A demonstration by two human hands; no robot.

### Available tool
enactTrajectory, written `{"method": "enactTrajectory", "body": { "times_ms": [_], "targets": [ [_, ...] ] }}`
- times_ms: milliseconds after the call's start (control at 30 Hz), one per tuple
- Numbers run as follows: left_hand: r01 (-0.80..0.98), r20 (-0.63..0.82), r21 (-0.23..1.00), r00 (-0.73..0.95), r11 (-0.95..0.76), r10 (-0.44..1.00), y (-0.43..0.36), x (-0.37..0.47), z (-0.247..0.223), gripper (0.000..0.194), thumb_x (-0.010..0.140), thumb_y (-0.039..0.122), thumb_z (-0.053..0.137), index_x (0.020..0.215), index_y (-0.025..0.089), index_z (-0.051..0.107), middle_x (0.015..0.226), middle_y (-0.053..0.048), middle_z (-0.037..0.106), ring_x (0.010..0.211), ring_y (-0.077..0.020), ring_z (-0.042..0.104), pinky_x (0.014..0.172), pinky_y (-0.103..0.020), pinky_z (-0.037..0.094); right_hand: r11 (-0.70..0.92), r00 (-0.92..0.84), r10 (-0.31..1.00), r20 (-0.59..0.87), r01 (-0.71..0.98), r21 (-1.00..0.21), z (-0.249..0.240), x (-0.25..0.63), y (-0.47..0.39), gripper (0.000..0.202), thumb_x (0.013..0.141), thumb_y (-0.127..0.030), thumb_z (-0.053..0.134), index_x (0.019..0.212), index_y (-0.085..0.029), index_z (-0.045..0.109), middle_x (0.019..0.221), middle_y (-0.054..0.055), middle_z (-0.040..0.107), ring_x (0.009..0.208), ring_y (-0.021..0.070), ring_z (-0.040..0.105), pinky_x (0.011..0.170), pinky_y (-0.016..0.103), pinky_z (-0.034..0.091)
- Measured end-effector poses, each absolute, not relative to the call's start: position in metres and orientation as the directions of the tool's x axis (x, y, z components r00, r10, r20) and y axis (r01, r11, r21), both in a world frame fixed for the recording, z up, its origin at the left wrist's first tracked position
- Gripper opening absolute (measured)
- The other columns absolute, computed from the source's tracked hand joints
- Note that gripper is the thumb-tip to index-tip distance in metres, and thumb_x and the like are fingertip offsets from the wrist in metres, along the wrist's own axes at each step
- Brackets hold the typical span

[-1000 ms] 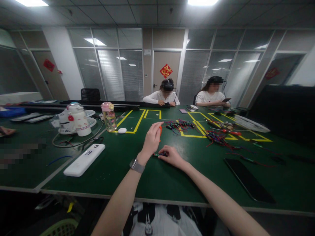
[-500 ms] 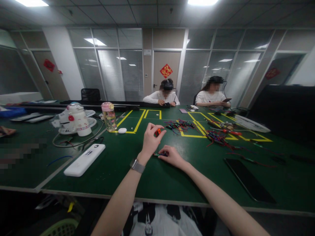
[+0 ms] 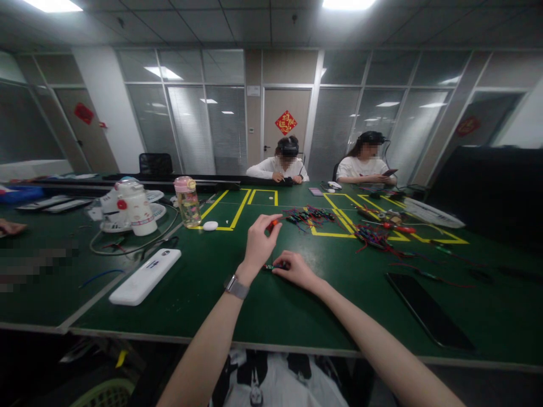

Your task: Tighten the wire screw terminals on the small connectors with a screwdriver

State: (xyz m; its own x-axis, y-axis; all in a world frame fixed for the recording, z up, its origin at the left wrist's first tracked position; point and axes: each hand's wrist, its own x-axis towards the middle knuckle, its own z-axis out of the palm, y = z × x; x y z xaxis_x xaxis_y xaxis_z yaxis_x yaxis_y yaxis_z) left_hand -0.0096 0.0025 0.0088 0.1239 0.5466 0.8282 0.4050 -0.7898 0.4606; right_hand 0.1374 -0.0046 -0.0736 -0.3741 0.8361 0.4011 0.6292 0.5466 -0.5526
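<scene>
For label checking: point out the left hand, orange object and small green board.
Left hand (image 3: 259, 239): head view, back of the hand.
Orange object (image 3: 274, 224): head view, uncovered side.
Small green board (image 3: 268, 267): head view, exposed end.

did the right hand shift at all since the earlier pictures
No, not visibly: judged against the black phone lying on the table, the right hand is in the same place.
</scene>
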Motion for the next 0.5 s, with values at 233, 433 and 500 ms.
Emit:
{"method": "enactTrajectory", "body": {
  "times_ms": [233, 433, 500],
  "targets": [
    [0.45, 0.819, 0.465, 0.108, -0.762, 0.564, -0.0023, -0.0114, 0.0116, 0.022, 0.092, 0.028, 0.049, 0.104, 0.022, 0.066, 0.092, -0.004, 0.056, 0.084, -0.0147, 0.058, 0.078, -0.028, 0.048, 0.542, -0.362, 0.838, 0.407, 0.638, -0.547, -0.0737, 0.1365, -0.0049, 0.012, 0.073, -0.018, 0.074, 0.084, -0.018, 0.074, 0.076, 0.002, 0.063, 0.064, 0.0123, 0.053, 0.06, 0.023, 0.041],
    [0.362, 0.812, 0.482, 0.156, -0.798, 0.562, 0.002, -0.0111, 0.0099, 0.034, 0.094, 0.014, 0.036, 0.119, 0.02, 0.057, 0.112, -0.006, 0.061, 0.102, -0.0164, 0.058, 0.091, -0.031, 0.046, 0.543, -0.364, 0.838, 0.407, 0.634, -0.55, -0.0734, 0.1364, -0.0043, 0.012, 0.072, -0.018, 0.074, 0.085, -0.017, 0.074, 0.076, 0.002, 0.062, 0.064, 0.0122, 0.053, 0.06, 0.023, 0.041],
    [0.377, 0.813, 0.486, 0.136, -0.788, 0.566, 0.0029, -0.0109, 0.0098, 0.031, 0.093, 0.014, 0.04, 0.117, 0.019, 0.058, 0.108, -0.006, 0.063, 0.098, -0.0165, 0.06, 0.087, -0.031, 0.047, 0.538, -0.363, 0.841, 0.401, 0.635, -0.555, -0.0737, 0.1365, -0.0041, 0.013, 0.072, -0.018, 0.074, 0.085, -0.017, 0.074, 0.076, 0.002, 0.062, 0.064, 0.0123, 0.053, 0.06, 0.023, 0.041]
  ]
}}
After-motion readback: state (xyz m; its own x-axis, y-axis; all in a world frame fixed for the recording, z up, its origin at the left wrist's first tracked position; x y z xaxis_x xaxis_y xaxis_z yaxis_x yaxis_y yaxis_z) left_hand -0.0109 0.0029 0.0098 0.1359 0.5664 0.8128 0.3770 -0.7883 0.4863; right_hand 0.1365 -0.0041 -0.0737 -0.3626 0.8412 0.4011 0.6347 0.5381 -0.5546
